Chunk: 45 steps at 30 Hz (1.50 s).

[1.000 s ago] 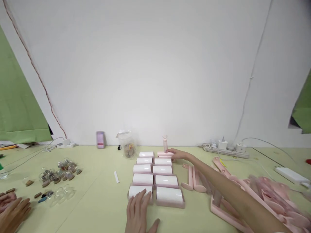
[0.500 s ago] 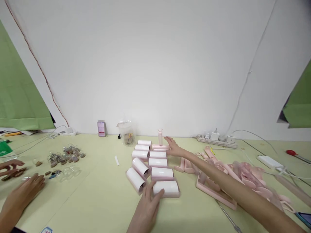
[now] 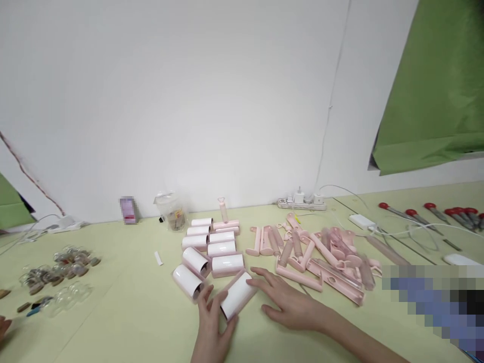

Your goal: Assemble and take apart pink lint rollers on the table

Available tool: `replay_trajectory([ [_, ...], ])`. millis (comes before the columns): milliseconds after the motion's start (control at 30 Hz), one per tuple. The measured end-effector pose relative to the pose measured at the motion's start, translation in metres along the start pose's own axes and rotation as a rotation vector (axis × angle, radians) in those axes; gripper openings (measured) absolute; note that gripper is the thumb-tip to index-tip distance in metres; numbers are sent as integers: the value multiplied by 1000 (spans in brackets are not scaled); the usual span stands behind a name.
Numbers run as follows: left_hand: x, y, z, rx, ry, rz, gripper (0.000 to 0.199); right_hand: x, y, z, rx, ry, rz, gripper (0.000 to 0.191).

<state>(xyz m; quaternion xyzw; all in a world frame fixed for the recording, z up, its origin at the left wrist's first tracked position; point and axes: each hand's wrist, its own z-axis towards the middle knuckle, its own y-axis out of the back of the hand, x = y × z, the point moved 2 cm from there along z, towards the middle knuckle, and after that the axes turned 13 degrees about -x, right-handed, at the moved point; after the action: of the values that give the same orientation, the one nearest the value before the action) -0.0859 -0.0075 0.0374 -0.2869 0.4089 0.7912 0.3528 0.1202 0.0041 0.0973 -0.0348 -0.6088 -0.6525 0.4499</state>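
Note:
My left hand (image 3: 214, 320) grips the lower left end of a white roll in a pink holder (image 3: 239, 295), which lies slanted at the near end of the rolls. At its upper right end, my right hand (image 3: 285, 300) has its fingers spread, with the fingertips at the edge of the roll. Beyond my hands, several more white rolls with pink holders (image 3: 228, 263) lie in two columns. A pink piece with a ring top (image 3: 223, 209) stands upright behind them, beside pink bars (image 3: 226, 225).
Pink plastic parts (image 3: 317, 252) lie heaped on the right. Small clear domes (image 3: 70, 297) and a person's fingers (image 3: 3, 325) are at the left. A plastic bag (image 3: 172, 214), a power strip (image 3: 302, 203) and red-ended tools (image 3: 414, 214) are farther back.
My right hand has come back from the far pink bars to the nearest roll. That roll has turned from lying crosswise to slanted, with my left hand at its end. The view has swung right.

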Motion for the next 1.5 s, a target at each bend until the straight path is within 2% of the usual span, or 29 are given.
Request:
replay_trajectory([
  [100, -20, 0, 6, 154, 157, -139, 31, -10, -6, -6, -110, -120, 142, 51],
  [167, -39, -3, 21, 234, 248, -210, 45, -17, -9, -6, -225, -228, 325, 53],
  [200, -51, -6, 32, 274, 250, -207, 50, -21, -11, -6, -271, -291, 432, 54],
  [300, -84, -23, 71, 389, 68, 44, 42, -26, -17, -4, -344, -507, 771, 54],
  [333, -93, -31, 83, 405, 43, 66, 38, -26, -20, -4, -350, -562, 866, 54],
  [433, -111, -57, 108, 475, 7, 128, 36, -25, -26, -4, -358, -665, 1249, 52],
  [500, -116, -70, 116, 519, 5, 164, 37, -27, -30, -3, -348, -744, 1566, 52],
  [567, -118, -77, 119, 553, 13, 181, 40, -31, -32, -3, -327, -836, 1774, 51],
  [667, -114, -73, 122, 582, 45, 155, 42, -34, -33, -3, -235, -904, 1875, 48],
  [767, -104, -61, 123, 543, 80, 75, 43, -30, -35, -4, -153, -935, 1917, 50],
  [933, -89, -44, 119, 310, 118, -110, 44, -27, -41, -7, -260, -1047, 1934, 34],
  [1033, -82, -30, 111, 184, 157, -218, 47, -31, -40, -7, -315, -1054, 1945, 23],
  [1167, -58, -8, 83, 63, 297, -438, 49, -36, -22, -9, -355, -973, 2001, 33],
  [1233, -41, -3, 63, 77, 297, -505, 52, -36, -12, -10, -357, -889, 2050, 38],
  [1333, -16, -2, 34, 67, 345, -452, 47, -34, -3, -13, -315, -786, 2130, 35],
  [1400, -8, -2, 21, 89, 338, -351, 40, -31, -3, -15, -271, -772, 2153, 30],
  [1500, -17, 5, 16, 78, 155, -166, 39, -24, -8, -17, -194, -787, 2151, 29],
])
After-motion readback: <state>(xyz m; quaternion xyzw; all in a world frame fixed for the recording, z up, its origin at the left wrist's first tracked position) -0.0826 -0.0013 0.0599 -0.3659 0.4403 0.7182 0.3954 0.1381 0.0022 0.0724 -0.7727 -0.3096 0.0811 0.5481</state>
